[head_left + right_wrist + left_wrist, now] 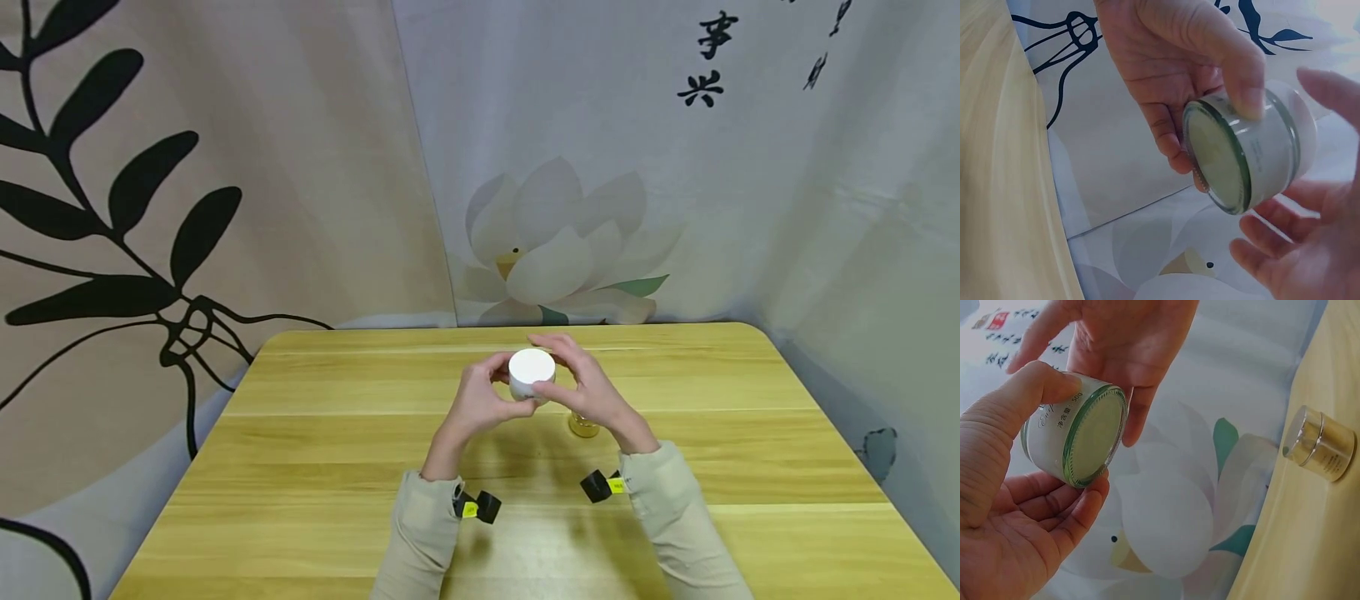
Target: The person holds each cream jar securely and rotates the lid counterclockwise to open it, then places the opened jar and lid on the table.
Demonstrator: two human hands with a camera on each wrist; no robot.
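A small glass jar [1079, 434] with a white label and a greenish see-through base is held up above the table. Its white lid [532, 365] faces the head camera. My left hand [483, 402] grips the jar's body, thumb pressed on the label and fingers on the opposite side. Around the lid end, my right hand [590, 390] is spread with thumb and fingers apart. In the right wrist view its thumb stands off the lid [1304, 122]; whether a fingertip touches the jar cannot be made out.
A shiny gold jar [1322, 444] stands on the wooden table [322, 467], partly hidden behind my right wrist in the head view. Past the table's far edge hangs a printed curtain [315, 150] with leaves and a lotus. Small black devices [487, 506] sit at both wrists.
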